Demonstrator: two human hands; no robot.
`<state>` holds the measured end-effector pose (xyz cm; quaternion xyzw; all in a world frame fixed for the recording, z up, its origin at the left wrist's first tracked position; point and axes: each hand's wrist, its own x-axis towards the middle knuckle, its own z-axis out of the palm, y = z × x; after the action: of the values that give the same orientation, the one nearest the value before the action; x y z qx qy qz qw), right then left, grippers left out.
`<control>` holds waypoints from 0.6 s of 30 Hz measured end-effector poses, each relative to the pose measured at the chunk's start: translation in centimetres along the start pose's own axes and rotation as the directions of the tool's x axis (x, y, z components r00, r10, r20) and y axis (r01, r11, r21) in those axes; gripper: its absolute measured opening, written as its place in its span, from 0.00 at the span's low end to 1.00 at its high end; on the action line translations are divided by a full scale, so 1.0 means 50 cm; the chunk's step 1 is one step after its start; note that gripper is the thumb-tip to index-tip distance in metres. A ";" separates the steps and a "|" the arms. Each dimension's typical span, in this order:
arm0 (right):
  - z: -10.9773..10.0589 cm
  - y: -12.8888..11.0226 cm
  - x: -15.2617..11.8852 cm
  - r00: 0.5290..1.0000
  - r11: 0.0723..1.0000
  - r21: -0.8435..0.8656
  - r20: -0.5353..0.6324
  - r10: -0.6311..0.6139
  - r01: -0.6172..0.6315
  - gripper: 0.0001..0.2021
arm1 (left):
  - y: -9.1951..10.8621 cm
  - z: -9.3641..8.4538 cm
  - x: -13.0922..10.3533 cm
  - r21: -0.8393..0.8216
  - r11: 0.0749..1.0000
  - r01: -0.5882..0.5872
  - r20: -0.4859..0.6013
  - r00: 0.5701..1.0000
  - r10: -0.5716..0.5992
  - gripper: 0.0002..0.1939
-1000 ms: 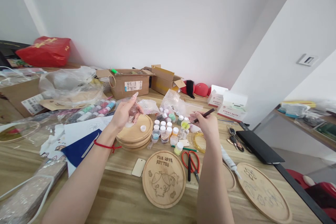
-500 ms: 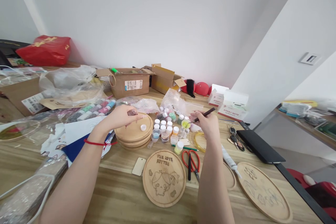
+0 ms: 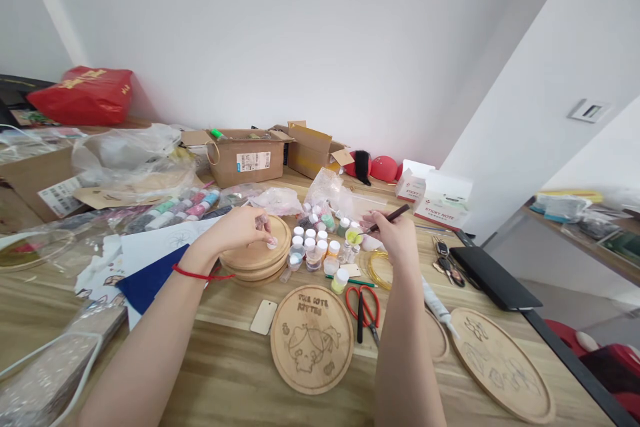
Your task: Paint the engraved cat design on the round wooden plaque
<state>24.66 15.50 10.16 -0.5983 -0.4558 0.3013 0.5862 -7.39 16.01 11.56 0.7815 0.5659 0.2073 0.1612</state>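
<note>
My left hand reaches over a stack of round wooden plates, its fingertips closed on a small white cap on the top plate. In my right hand is a dark pen-like stick, its tip at an open jar of yellow-green material. My right fingers also seem to be around that jar's side. Several white-capped jars stand between my hands. Nearer to me lies a round wooden plate with a kitten drawing and lettering.
Red-handled scissors, a yellow wire coil and a wooden tag lie in front. Cardboard boxes stand behind. At right are a white tube, keys, a black case and an oval board.
My left hand has moved right and down onto the white cap, its fingers now at it. My right hand has stayed at the yellow-green jar.
</note>
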 end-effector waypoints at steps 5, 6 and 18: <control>-0.001 0.001 0.002 1.000 1.000 -0.004 -0.015 -0.007 0.007 0.10 | -0.001 -0.002 -0.001 -0.040 0.999 0.006 -0.047 0.999 -0.008 0.14; -0.001 0.002 0.002 1.000 1.000 -0.009 -0.020 -0.013 0.013 0.10 | -0.004 -0.001 0.000 -0.067 0.998 -0.002 -0.081 0.997 -0.004 0.16; 0.001 0.006 0.003 1.000 1.000 -0.017 -0.002 -0.020 0.020 0.09 | -0.056 0.027 0.017 -0.520 0.853 -0.036 0.034 0.997 0.063 0.37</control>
<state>24.73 15.69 9.87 -0.5991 -0.4633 0.2909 0.5846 -8.79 17.65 9.15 0.7283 0.4644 0.3368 0.3747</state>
